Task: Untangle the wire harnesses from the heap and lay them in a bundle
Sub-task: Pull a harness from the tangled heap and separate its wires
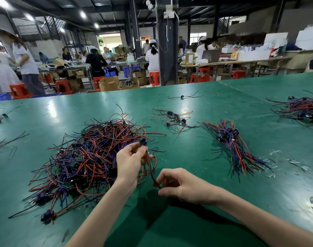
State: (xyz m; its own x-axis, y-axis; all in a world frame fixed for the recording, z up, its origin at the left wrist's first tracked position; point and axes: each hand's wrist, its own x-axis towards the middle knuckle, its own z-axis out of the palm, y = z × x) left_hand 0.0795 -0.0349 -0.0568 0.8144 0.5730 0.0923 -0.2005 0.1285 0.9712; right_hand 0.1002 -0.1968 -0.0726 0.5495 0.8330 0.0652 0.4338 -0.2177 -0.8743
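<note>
My left hand (129, 162) pinches the thin red-and-black wire harness (150, 168) by its hard blue plug (143, 141), right hand (181, 186) pinching its tail; probably light, floppy, snag-prone

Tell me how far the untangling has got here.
Done: a bundle lies aligned on the right. In hand: the left hand holds one harness by its connector while the right hand pinches its wires. Left: the big heap, most of the job.
</note>
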